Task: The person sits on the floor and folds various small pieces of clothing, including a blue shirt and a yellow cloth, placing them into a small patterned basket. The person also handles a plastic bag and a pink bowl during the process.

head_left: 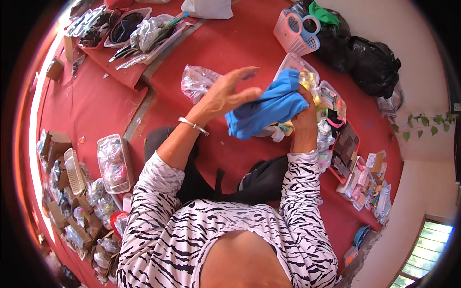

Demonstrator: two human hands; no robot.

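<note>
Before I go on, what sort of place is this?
Probably an indoor storeroom, though a home is possible: a beige basket of bagged items on the red floor, black bags by the wall, and a slatted window.

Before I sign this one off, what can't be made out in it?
Head view: part of the right hand, hidden by the blue cloth.
Head view: the left hand, blurred at the fingertips.
Head view: what the black bags contain, hidden by their dark plastic.
Head view: the window, cut off by the dark rim.

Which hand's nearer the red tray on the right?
Right. The right hand, holding blue cloth, is up-left of the red tray in the picture; the left hand is farther left.
</note>
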